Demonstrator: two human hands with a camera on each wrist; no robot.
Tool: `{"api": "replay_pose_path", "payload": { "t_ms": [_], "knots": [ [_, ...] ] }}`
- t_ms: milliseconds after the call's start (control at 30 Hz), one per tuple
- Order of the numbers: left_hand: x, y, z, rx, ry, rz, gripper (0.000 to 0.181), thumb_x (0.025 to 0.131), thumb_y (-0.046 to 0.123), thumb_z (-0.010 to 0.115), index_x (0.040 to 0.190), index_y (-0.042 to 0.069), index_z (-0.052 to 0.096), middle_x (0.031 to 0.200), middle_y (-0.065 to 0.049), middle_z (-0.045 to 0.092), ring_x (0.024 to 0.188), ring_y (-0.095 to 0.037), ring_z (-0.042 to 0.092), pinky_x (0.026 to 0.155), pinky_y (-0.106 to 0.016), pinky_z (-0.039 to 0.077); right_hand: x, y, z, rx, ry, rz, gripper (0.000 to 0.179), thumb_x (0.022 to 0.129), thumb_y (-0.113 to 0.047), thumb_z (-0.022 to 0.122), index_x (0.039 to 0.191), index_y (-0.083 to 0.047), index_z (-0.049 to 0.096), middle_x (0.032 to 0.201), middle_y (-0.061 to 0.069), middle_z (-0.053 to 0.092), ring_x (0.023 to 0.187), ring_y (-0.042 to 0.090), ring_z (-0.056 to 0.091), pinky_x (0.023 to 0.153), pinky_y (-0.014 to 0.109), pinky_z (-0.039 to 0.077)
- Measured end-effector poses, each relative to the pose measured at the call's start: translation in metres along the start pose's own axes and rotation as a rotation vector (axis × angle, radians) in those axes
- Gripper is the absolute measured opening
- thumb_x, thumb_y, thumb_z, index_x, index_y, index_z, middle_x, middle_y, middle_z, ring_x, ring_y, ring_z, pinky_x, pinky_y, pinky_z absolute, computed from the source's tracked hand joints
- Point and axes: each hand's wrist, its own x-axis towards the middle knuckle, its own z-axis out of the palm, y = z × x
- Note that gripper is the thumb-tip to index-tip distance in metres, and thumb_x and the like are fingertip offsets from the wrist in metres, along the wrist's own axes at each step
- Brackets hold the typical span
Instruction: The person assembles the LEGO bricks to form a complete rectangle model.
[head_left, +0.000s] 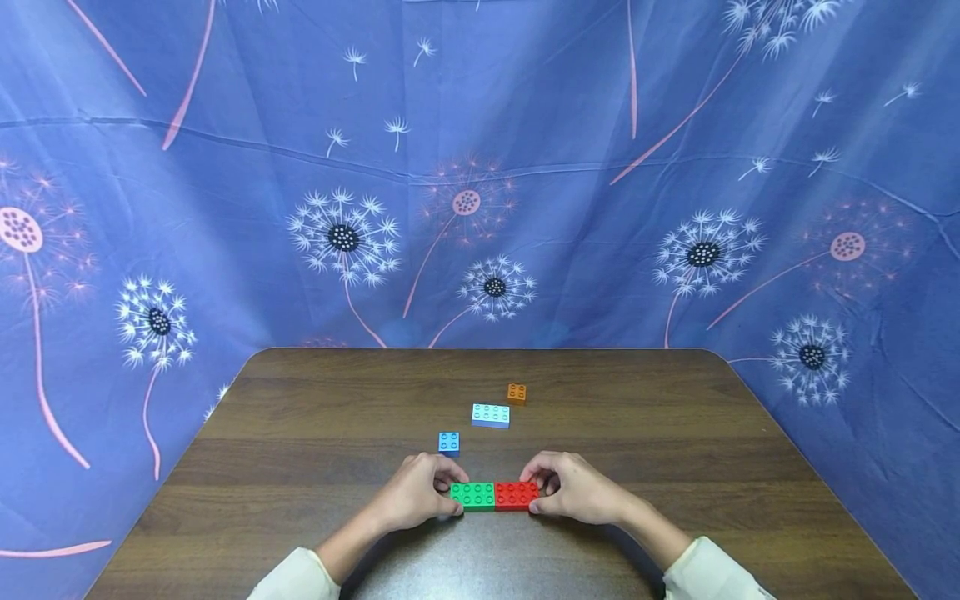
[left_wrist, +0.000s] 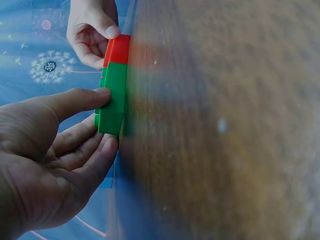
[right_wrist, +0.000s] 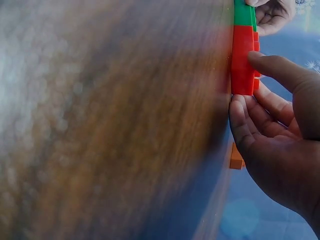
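Observation:
Near the front of the table, a green toy building brick [head_left: 472, 495] and a red toy building brick [head_left: 517, 495] lie end to end, studs up, their short ends touching. My left hand [head_left: 417, 492] pinches the green brick at its left end. The thumb presses its near side, as the left wrist view shows on the green brick [left_wrist: 111, 97]. At the opposite end my right hand [head_left: 573, 490] pinches the red brick, its thumb on the near side of the red brick [right_wrist: 242, 62] in the right wrist view. The curled fingers partly hide the far sides.
Behind the pair lie a small blue brick [head_left: 448, 442], a longer light blue brick [head_left: 491, 415] and a small orange brick [head_left: 517, 393]. The wooden table [head_left: 315, 417] ends at the back against a blue dandelion-print cloth [head_left: 570, 208].

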Motion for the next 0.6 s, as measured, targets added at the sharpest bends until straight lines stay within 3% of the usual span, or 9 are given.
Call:
{"api": "replay_pose_path", "payload": {
  "t_ms": [333,600],
  "knots": [
    [-0.001,-0.002,-0.001,-0.022,0.005,-0.002,0.032,0.069,0.006,0.091,0.098,0.009,0.078,0.092,-0.003,0.077,0.083,-0.013,0.068,0.075,-0.024,0.057,0.003,0.000,0.001,-0.027,-0.002,-0.006,0.029,0.078,-0.014,0.087,0.103,-0.013,0.072,0.091,-0.002,0.068,0.081,0.008,0.061,0.069,0.019,0.051],
    [0.000,-0.004,-0.001,-0.029,0.003,0.000,0.032,0.070,0.009,0.091,0.099,0.010,0.078,0.093,-0.002,0.077,0.084,-0.010,0.068,0.075,-0.021,0.056,0.013,0.001,-0.009,-0.021,-0.023,0.010,0.029,0.087,-0.023,0.082,0.110,-0.006,0.073,0.100,0.004,0.073,0.090,0.011,0.064,0.078,0.023,0.054]
  ]
}}
